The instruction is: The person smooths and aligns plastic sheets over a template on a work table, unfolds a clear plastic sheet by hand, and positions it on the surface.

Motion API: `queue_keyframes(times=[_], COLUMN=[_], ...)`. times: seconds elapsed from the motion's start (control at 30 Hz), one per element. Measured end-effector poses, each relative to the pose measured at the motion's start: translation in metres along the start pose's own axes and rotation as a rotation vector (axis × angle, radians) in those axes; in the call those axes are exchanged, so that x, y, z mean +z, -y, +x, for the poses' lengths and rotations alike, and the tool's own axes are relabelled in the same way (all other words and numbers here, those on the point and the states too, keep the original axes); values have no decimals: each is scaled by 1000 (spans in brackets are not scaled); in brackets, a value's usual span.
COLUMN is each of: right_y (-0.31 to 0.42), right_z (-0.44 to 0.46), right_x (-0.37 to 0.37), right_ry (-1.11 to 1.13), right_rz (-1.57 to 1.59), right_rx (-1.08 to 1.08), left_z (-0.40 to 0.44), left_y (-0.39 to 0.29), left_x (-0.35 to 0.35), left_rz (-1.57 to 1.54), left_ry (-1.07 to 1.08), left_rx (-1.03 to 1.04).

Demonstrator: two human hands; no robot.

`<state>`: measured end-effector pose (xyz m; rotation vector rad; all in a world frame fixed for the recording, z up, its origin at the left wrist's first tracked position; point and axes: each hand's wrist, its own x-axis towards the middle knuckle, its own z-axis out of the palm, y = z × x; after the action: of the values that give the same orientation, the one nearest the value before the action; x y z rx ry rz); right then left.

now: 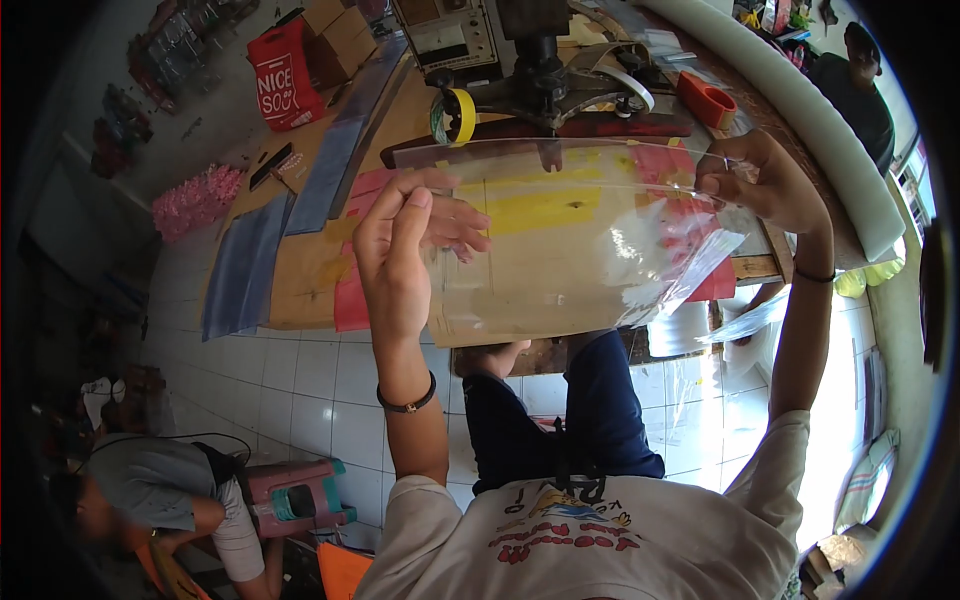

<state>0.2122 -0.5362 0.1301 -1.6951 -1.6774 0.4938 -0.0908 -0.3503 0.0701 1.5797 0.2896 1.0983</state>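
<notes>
A large clear plastic sheet is held up in front of me above the edge of the workbench, bowed and shiny with glare on its right side. My left hand is at its left edge, the thumb on the near side and the loosely bent fingers seen through the plastic. At the upper right corner, my right hand pinches the sheet between thumb and fingers. Yellow and pink-red patches on the bench show through the sheet.
On the workbench are blue-grey plastic strips, yellow tape, a dark metal stand, an orange-red tape ring and a red bag. A white roll lies right. One person bends low left; another is upper right.
</notes>
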Motion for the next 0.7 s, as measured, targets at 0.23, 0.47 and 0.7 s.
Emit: queue_keyframes(times=[0.23, 0.47, 0.7], right_y=[-3, -4, -17], right_z=[-8, -7, -9], right_x=[-10, -11, -6], right_ry=[-25, -58, -189], right_rz=[-61, -42, 142], right_rx=[-68, -62, 1], left_z=[2, 3, -2], left_y=[4, 7, 4], left_x=[-18, -25, -15], left_rz=[21, -12, -159], left_ry=[-185, -234, -155], left_rx=[-11, -6, 52])
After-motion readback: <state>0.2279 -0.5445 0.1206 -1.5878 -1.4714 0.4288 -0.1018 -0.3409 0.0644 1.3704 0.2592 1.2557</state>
